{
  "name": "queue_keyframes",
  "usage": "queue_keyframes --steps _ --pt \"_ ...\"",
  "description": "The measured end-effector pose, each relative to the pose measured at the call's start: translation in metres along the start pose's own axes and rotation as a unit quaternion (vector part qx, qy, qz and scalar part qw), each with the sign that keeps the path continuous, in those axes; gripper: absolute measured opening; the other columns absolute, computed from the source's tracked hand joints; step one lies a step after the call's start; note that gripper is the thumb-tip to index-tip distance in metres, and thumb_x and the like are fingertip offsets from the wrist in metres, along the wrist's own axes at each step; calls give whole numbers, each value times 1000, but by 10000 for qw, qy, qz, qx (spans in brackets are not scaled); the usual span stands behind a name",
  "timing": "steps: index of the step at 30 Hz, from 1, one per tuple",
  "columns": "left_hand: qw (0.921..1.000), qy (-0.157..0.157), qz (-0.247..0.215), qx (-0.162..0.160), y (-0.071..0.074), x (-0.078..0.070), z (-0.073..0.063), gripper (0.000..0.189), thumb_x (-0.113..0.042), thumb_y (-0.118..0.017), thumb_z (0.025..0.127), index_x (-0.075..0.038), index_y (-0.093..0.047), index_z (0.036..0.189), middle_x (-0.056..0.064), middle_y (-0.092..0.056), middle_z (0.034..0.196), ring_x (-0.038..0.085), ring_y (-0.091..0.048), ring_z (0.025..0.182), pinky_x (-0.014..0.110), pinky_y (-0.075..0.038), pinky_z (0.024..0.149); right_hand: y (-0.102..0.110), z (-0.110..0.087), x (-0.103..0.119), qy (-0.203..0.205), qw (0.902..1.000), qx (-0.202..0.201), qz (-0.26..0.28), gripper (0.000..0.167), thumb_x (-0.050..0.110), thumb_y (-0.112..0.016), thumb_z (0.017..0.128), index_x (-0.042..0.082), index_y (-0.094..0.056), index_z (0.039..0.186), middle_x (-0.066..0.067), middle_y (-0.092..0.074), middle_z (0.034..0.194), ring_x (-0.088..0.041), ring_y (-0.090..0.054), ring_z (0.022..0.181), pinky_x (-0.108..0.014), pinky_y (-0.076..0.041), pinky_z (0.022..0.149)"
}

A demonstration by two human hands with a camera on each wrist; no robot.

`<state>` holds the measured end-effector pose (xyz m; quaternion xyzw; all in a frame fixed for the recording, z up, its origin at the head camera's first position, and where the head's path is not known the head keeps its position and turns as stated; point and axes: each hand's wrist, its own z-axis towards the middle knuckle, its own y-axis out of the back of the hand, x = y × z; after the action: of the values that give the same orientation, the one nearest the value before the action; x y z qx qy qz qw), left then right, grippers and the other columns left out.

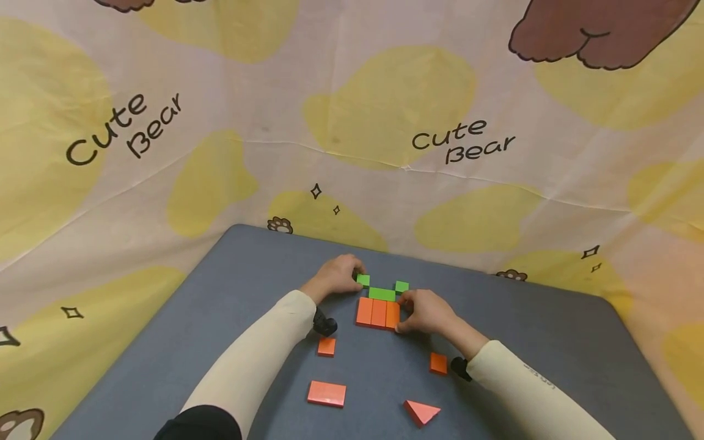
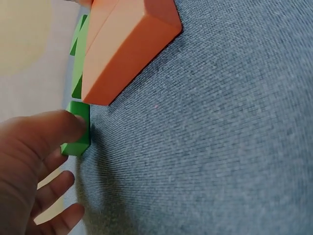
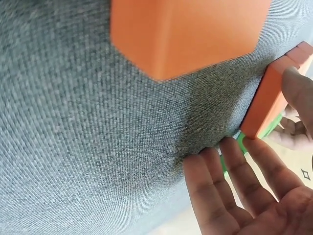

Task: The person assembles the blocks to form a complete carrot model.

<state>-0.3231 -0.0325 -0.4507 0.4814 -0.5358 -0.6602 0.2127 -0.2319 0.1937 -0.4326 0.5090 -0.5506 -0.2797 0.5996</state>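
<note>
Three orange blocks [image 1: 378,313] lie side by side on the table, with a long green block [image 1: 382,294] against their far side. My left hand [image 1: 340,274] pinches a small green block [image 1: 363,280] beyond their left corner; in the left wrist view its thumb lies on that green block [image 2: 78,139] while the other fingers are spread. A second small green block [image 1: 402,286] sits off the right end of the long one. My right hand [image 1: 428,313] holds the rightmost orange block [image 3: 264,103] between thumb and index finger at its two ends, other fingers extended.
Nearer on the grey table [image 1: 275,263] lie a small orange block [image 1: 327,347] at left and another orange block [image 1: 438,363] at right. Closest are a pink rectangular block [image 1: 327,393] and a pink triangular block [image 1: 421,412]. A patterned cloth [image 1: 352,122] hangs behind the table.
</note>
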Motion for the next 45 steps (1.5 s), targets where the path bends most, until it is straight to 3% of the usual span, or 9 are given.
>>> queue_keyframes --steps 15,28,35,45 --pt "9998 -173 -126 62 -1 4 -2 33 -26 -72 83 -17 -69 115 2 -63 117 20 -57 110 39 -48 94 1 2 0 7 10000 49 -14 50 32 -89 63 10 -70 104 -4 -69 93 -16 -61 84 -39 -52 80" --pt "9993 -321 -145 -144 9 -3 -13 45 -28 -73 82 -16 -63 124 1 -62 113 18 -59 102 38 -50 87 2 0 2 -63 9999 76 -89 51 33 -89 64 11 -71 106 -4 -68 93 -17 -60 84 -39 -52 79" --pt "9956 -815 422 -210 17 -12 -39 44 -34 -72 83 -17 -64 122 2 -63 108 13 -56 90 34 -49 76 0 0 1 -39 9999 62 -73 50 33 -89 63 12 -71 105 -4 -68 92 -16 -60 83 -39 -52 79" --pt "9925 -1113 17 -501 17 -11 -98 39 -35 -70 83 -14 -68 116 3 -65 104 20 -61 95 36 -51 77 0 -2 -1 170 9999 -26 -15 48 30 -88 65 11 -70 105 -4 -68 92 -16 -59 83 -38 -51 78"
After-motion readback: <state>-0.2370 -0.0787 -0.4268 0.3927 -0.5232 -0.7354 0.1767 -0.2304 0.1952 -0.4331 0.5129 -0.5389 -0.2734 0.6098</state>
